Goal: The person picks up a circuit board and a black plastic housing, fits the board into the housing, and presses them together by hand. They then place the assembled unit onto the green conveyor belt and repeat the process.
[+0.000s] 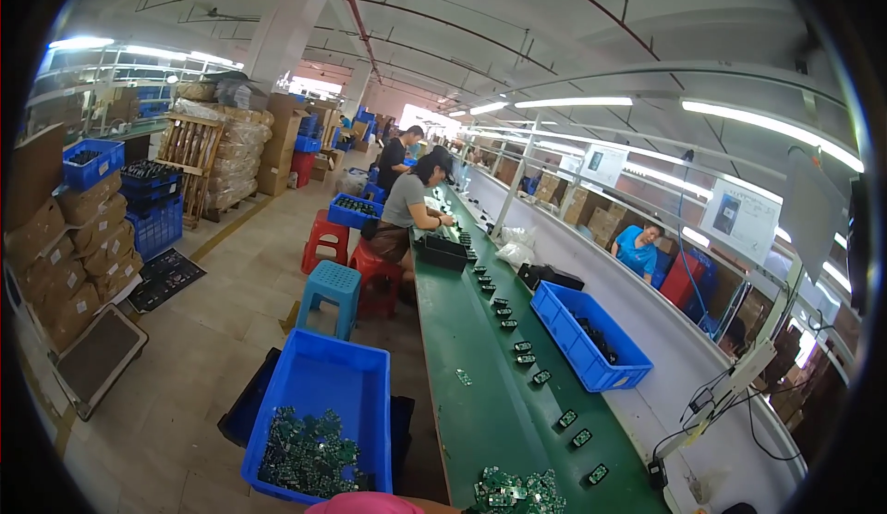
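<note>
Neither of my hands shows. A pink sleeve (365, 503) and a sliver of bare forearm (434, 506) cross the lower edge, and I cannot tell which arm it is. Just beyond the forearm, a heap of small green circuit boards (519, 493) lies on the green bench (485, 422). One loose board (464, 377) rests farther up the bench. Along its right side runs a spaced row of small black housings with boards in them, such as the near housing (598, 474). To the left, a large blue bin (337, 366) holds more circuit boards (309, 454).
A blue bin of dark parts (591, 337) stands at the bench's right. Farther along are a black box (441, 253) and a seated co-worker (407, 202). A blue stool (330, 294) and red stools (325, 240) stand left. Cables (730, 412) hang at the right.
</note>
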A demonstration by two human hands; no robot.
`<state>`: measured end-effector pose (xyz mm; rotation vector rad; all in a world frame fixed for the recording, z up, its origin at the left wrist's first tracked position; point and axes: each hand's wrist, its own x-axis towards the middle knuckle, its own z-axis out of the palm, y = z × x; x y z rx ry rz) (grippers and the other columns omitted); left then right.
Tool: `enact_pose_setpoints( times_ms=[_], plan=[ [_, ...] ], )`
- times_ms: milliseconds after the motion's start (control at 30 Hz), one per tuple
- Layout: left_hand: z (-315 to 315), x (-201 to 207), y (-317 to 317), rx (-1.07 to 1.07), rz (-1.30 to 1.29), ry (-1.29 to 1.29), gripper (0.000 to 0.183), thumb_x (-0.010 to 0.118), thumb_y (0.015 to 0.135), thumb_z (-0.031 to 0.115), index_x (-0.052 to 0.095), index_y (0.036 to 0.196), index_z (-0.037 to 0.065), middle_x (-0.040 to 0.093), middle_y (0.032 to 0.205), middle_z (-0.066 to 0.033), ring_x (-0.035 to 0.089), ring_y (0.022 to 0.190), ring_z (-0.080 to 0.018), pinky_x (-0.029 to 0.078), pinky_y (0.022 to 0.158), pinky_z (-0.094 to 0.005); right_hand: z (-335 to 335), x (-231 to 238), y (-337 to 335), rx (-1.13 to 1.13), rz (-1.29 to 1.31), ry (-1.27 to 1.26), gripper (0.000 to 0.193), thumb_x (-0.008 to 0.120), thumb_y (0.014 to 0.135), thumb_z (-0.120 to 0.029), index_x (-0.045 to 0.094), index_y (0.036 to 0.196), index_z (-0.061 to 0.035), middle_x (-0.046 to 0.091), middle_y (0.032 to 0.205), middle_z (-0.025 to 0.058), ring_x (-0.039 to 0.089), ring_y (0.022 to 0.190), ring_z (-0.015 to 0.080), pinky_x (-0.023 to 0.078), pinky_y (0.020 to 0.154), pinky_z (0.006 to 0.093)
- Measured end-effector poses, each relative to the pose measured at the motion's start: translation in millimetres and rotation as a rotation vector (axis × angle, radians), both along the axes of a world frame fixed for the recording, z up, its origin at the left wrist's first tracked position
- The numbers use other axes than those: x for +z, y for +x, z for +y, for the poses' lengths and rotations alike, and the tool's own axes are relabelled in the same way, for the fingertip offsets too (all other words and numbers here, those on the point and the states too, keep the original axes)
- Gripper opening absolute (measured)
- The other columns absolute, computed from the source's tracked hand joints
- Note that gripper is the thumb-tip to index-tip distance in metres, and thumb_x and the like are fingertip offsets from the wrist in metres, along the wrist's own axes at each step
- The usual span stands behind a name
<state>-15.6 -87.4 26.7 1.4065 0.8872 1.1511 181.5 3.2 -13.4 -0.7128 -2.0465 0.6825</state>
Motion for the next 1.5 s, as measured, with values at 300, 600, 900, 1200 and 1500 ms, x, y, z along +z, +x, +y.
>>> enact_pose_setpoints(
  times_ms=[300,600,900,1200,1500],
  plan=[
    [16,-35,-18,0.011,-0.242,-0.358,0.025,0.054,0.088,0.009,0.061,0.111,0.008,0.06,0.08,-0.0053,0.055,0.06,-0.0149,0.046,0.053,-0.0288,-20,14,-23,0.029,0.03,0.021,0.025,0.058,0.082,-0.001,0.057,0.107,-0.0002,0.055,0.098,0.02,0.054,0.083,0.0362,0.045,0.073,0.0457],
    [39,-60,-20,0.202,0.388,0.392,0.019,0.058,0.093,0.02,0.066,0.091,0.003,0.062,0.078,-0.0101,0.059,0.068,-0.0188,0.048,0.06,-0.0348,-20,25,-28,0.123,0.271,-0.663,0.016,0.054,0.096,-0.015,0.054,0.1,0.0006,0.054,0.09,0.0106,0.049,0.082,0.0231,0.044,0.075,0.0376],
    [38,-43,-8,0.302,0.376,0.074,0.03,0.057,0.097,0.03,0.067,0.087,0.004,0.066,0.098,-0.0125,0.062,0.094,-0.0264,0.05,0.081,-0.0386,-16,18,-23,-0.344,0.616,-0.91,0.043,0.04,0.105,-0.038,0.056,0.121,-0.0018,0.057,0.105,0.0126,0.054,0.078,0.02,0.047,0.063,0.0325],
    [39,4,-23,0.539,0.404,0.126,0.015,0.069,0.086,0.015,0.067,0.084,0.001,0.063,0.107,-0.0174,0.064,0.095,-0.0275,0.05,0.08,-0.0349,0,16,-50,-0.197,0.741,-0.981,0.048,0.065,0.088,0.002,0.043,0.13,0.0082,0.059,0.079,0.0049,0.056,0.062,0.0112,0.046,0.055,0.0239],
    [61,4,18,0.421,0.448,0.003,0.02,0.067,0.088,0.017,0.065,0.082,-0.002,0.063,0.1,-0.0191,0.065,0.089,-0.0296,0.05,0.072,-0.0349,-14,8,-20,-0.374,0.483,-0.737,0.018,0.07,0.087,0.001,0.068,0.103,0.0059,0.068,0.09,0.0052,0.063,0.072,0.0078,0.051,0.062,0.0215]
  ],
)
